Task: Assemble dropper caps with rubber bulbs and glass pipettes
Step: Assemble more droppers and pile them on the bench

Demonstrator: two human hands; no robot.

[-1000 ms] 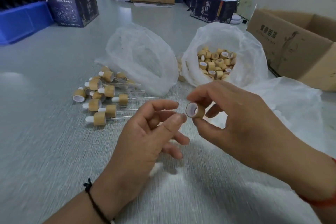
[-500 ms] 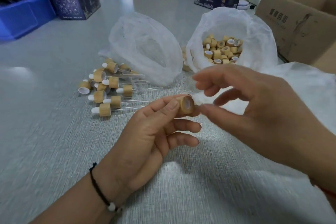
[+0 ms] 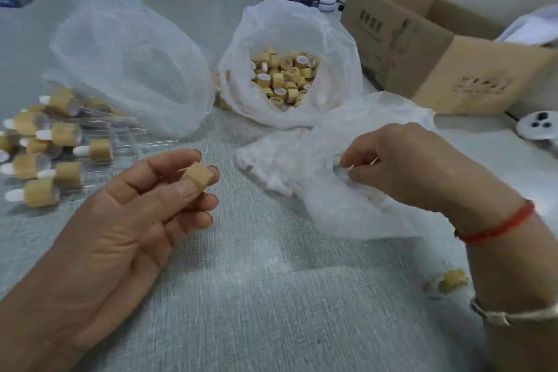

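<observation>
Holding 1 bamboo cap (image 3: 197,176) pinched between thumb and fingertips, the left hand (image 3: 126,220) waits above the table (image 3: 271,296). The right hand (image 3: 416,169) digs into the crumpled bag (image 3: 338,190), fingers curled as if pinching a bulb, though I cannot tell. Best pick 1 bulb cleanly, then keep the cap's opening turned toward it.
</observation>
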